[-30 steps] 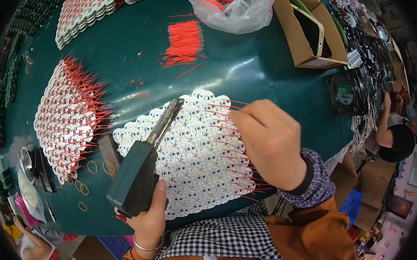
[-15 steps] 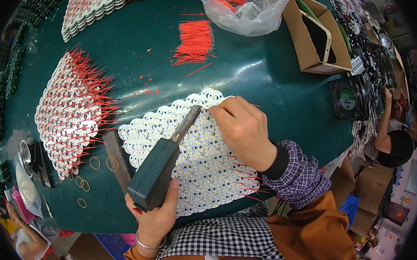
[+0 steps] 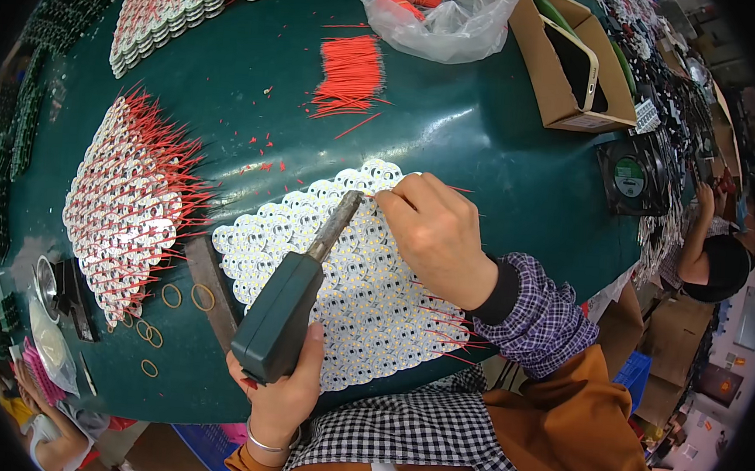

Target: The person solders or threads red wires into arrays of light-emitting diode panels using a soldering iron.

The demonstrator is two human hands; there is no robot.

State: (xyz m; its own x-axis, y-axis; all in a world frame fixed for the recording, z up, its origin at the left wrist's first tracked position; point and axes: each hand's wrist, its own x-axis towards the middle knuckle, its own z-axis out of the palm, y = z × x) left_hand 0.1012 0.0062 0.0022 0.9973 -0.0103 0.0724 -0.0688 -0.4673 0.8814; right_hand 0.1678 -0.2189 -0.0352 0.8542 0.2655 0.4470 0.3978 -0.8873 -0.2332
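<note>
My left hand [image 3: 283,395] is wrapped round the grip of a dark green soldering gun [image 3: 280,312]. The gun's metal barrel slants up to the right, its tip down on a panel of round white LED boards [image 3: 340,277]. Right beside that tip, my right hand [image 3: 435,231] is closed in a pinch at the panel's upper edge. A thin red wire seems to be between the fingertips, though they mostly hide it. Several red wires [image 3: 446,323] stick out from the panel's right side. A dark metal bar [image 3: 210,281] lies along its left side.
A stack of wired panels [image 3: 125,209] stands at left, another stack [image 3: 170,7] behind it. Cut red wires [image 3: 351,72] lie in a pile at the back, near a plastic bag [image 3: 440,30] and cardboard box [image 3: 563,82]. Rubber bands [image 3: 202,296] and a fan [image 3: 631,179] lie about.
My right hand has shifted very slightly left, toward the soldering tip. The soldering gun and the panel stay almost where they were.
</note>
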